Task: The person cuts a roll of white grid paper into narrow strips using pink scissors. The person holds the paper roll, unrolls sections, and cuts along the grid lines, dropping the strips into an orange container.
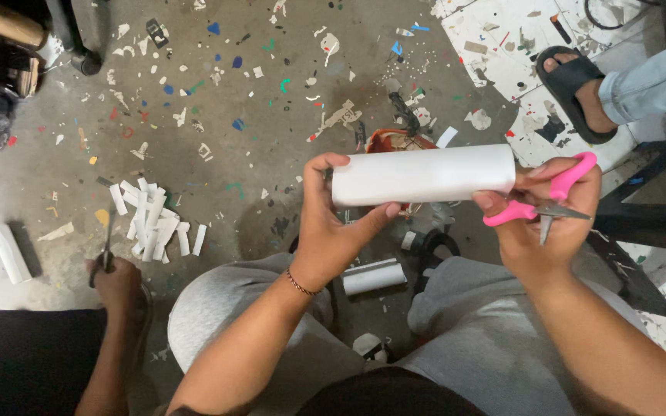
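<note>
Head camera footage showed a white rolled paper tube point(423, 175) held level above the person's lap, lying crosswise between both hands. The left hand point(331, 223) was closed around the tube's left end, thumb over the top and fingers curled beneath. The right hand point(539, 223) steadied the tube's right end with its fingertips while also gripping pink-handled scissors point(543, 202), whose short metal blades pointed away to the right and downward, clear of the tube. A thin beaded bracelet point(299, 283) circled the left wrist. Below the tube, between knees in grey trousers point(456, 323), a smaller white roll point(374, 277) lay on the concrete floor point(233, 92), just beside a black tape roll point(430, 243). An orange-rimmed container point(393, 139) was partly hidden behind the tube. Farther left, a heap of cut white paper strips point(152, 219) rested on the floor amid coloured scraps. Near it, another person's hand point(117, 281) held a dark tool upright. At the upper right, a foot in a black sandal point(572, 88) rested on a paint-spattered white board point(502, 46).
</note>
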